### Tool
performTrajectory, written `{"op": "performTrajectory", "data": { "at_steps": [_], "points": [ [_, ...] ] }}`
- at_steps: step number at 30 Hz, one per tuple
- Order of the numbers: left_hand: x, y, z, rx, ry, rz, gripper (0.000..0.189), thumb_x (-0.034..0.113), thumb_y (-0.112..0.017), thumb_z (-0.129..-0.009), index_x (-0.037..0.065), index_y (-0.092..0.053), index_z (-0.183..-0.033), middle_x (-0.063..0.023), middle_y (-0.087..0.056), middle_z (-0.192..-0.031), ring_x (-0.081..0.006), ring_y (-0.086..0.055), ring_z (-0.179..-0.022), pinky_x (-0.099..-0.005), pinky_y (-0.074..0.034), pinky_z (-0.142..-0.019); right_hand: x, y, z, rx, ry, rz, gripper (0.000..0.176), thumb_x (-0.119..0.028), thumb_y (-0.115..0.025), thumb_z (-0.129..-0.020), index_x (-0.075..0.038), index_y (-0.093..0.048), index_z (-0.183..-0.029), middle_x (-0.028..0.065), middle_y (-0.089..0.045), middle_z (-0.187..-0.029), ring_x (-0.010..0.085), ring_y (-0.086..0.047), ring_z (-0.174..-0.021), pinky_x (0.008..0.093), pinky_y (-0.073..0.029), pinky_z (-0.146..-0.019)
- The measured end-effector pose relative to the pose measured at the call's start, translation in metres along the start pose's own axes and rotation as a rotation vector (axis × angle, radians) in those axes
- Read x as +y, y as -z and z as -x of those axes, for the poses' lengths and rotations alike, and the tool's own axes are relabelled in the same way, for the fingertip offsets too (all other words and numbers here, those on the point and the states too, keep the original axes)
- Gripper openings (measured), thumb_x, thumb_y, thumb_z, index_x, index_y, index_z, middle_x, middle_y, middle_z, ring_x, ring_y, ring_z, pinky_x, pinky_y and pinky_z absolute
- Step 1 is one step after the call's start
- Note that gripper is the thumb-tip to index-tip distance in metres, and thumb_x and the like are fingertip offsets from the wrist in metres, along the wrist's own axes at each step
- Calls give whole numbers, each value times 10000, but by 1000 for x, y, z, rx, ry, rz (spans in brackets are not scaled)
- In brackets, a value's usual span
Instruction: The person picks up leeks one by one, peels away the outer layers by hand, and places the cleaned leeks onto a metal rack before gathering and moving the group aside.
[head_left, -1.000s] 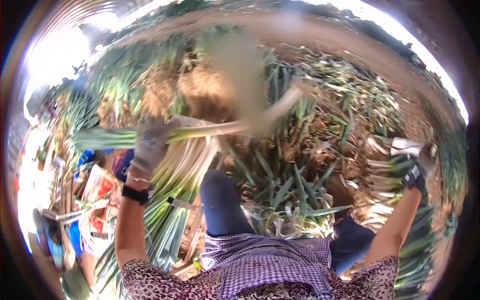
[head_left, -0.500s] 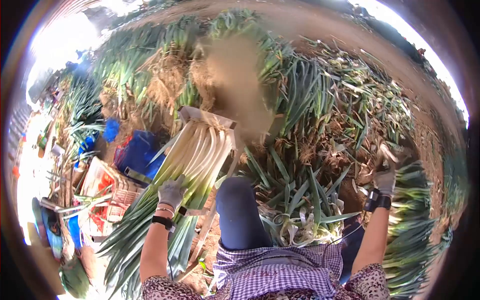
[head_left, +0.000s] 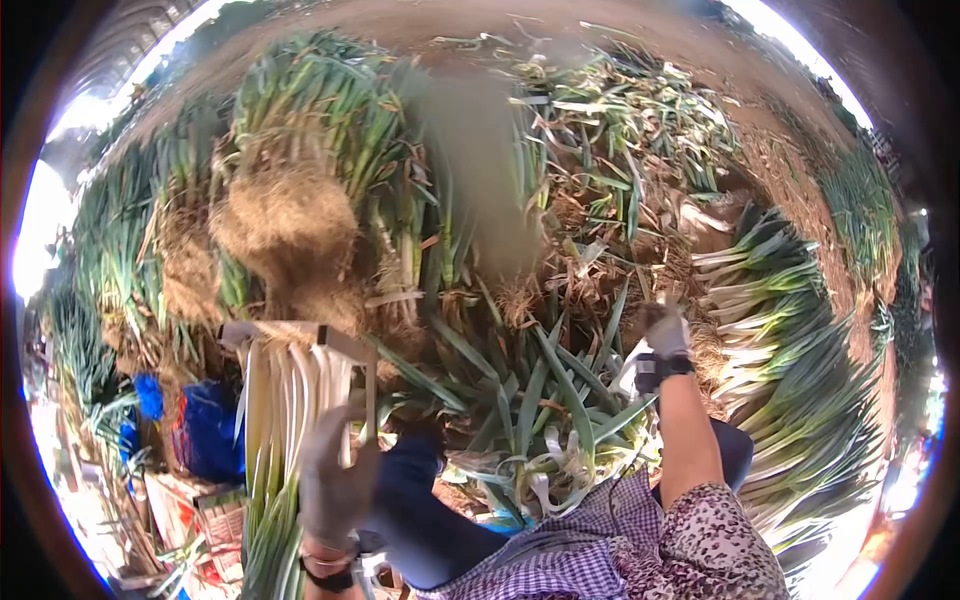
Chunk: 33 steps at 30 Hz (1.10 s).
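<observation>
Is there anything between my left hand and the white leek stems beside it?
Nothing visible stands between your left hand and the leek stems; the blurred hand is right beside them. The bar lies beyond, at the stems' far end.

The left hand (head_left: 338,480) is blurred. Fingertip contact of the right hand (head_left: 665,328) cannot be determined. Leeks (head_left: 385,150) are partly obscured by a smudge (head_left: 470,170). The bundle (head_left: 270,500) is cut off below.
</observation>
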<state>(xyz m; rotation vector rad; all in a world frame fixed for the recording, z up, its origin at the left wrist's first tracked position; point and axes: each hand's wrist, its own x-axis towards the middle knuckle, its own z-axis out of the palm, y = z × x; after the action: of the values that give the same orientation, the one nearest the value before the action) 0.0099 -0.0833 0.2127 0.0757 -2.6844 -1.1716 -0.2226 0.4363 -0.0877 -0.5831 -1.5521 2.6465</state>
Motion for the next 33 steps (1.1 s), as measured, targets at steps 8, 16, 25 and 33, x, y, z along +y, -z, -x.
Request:
{"op": "performTrajectory", "data": {
  "at_steps": [8, 16, 25, 33],
  "points": [
    [11, -144, -75, -593, -133, 124, 474, 112, -685, -809, -2, -543, -1247, -186, -627, -1040, -358, -604, -945, -407, -485, -810, 217, -64, -112, -419, 102, 530, 232, -186, -497, -956, -53, -577, -1129, 78, -637, -1056, 200, -598, -958, 314, -488, -857],
    [-9, -152, -88, -683, 95, 131, 497, 178, -694, -824, 8, -536, -1265, -172, -637, -1048, -346, -611, -929, -408, -479, -801, 307, -122, -166, -591, -7, 306, 438, -146, -347, -995, -90, -413, -1424, 41, -492, -1414, 194, -474, -1246, 329, -319, -1109],
    [-2, -158, -86, -691, 13, 59, 449, 201, -678, -839, 19, -553, -1230, -155, -629, -931, -348, -604, -852, -426, -473, -752, 157, -194, -79, -346, -415, -155, 191, -69, -665, -886, -21, -622, -1066, 77, -678, -984, 191, -656, -874, 332, -542, -773],
    [5, -160, -75, -557, -142, 39, 384, 166, -670, -802, 15, -579, -1143, -154, -620, -850, -343, -612, -817, -421, -479, -714, 135, -168, 7, -331, -99, 600, 349, -138, -671, -890, -16, -584, -1205, 42, -644, -1038, 127, -591, -971, 281, -469, -840]
  ]
}}
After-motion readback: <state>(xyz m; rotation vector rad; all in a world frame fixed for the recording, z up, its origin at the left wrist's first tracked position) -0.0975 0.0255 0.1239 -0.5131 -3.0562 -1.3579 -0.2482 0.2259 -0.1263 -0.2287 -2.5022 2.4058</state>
